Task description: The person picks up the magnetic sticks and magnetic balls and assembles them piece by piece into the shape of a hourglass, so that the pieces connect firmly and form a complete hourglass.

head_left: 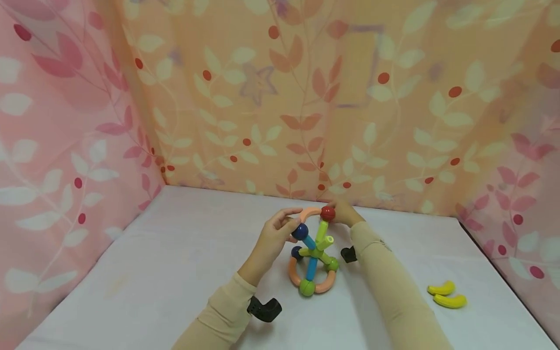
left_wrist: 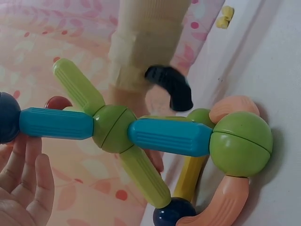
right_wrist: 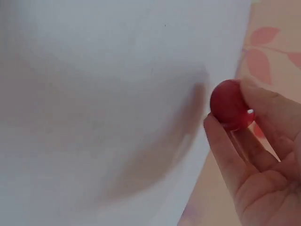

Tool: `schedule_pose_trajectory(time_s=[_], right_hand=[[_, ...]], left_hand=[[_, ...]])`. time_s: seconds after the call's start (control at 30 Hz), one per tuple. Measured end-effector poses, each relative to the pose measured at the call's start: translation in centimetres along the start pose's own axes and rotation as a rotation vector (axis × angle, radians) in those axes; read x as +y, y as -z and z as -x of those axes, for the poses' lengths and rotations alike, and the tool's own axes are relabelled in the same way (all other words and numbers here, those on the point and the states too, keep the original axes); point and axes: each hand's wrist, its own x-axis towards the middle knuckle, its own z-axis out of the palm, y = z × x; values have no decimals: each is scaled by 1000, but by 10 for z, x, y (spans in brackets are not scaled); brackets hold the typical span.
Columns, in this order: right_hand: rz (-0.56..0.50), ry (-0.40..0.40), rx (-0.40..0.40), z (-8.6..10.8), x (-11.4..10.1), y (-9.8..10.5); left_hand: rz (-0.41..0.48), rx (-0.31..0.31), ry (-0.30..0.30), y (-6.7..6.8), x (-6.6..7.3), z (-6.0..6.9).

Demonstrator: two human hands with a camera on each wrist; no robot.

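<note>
A magnetic stick-and-ball structure stands mid-table; its green centre ball (left_wrist: 113, 128) joins blue and green sticks. At its upper left, my left hand (head_left: 272, 240) holds the navy ball (head_left: 300, 232), with fingertips close to the peach curved stick (head_left: 310, 212). My right hand (right_wrist: 270, 150) pinches a red ball (right_wrist: 229, 104) between thumb and fingers. From the head view, a red ball (head_left: 328, 214) appears at the top, by a light-green stick (head_left: 322, 230) and the curved stick's end; whether they all touch is unclear. Lower down, peach curved sticks link green balls (left_wrist: 241, 143) and another navy ball (left_wrist: 174, 213).
Two yellow banana-shaped pieces (head_left: 450, 301) lie at the right of the white table (head_left: 144, 272). Black wrist mounts (head_left: 264, 309) hang beneath both sleeves. Patterned cloth (head_left: 262, 121) walls the back and sides.
</note>
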Motion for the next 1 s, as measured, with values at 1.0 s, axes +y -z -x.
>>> schedule_pose_trajectory(time_s=[1.0], right_hand=[[-624, -163, 382, 222, -200, 16]], left_hand=[[3, 3, 1, 0, 0, -1]])
